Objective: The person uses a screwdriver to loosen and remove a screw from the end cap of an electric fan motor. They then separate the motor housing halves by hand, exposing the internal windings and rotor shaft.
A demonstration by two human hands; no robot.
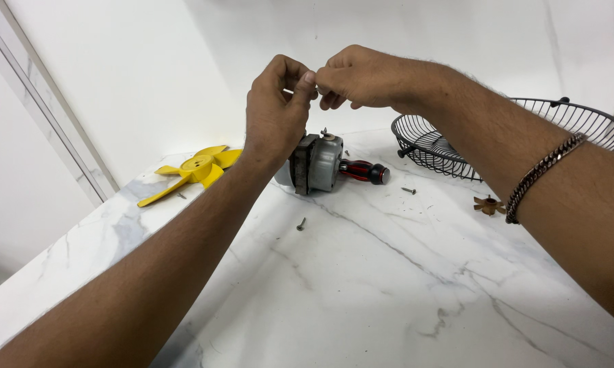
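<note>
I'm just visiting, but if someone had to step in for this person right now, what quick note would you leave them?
Left hand and right hand are raised together, fingertips pinched on something too small to make out.
Grey motor stands on the marble table, with a red-and-black screwdriver behind it.
Off the motor: yellow fan blade at left, black wire guard at right, small brown part.
Loose screws lie about.

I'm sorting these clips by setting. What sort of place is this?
Probably a makeshift repair bench rather than a proper workshop: a white marble-look counter against plain white walls, with fan parts spread on it: a yellow fan blade, a grey motor and a black wire guard.
</note>
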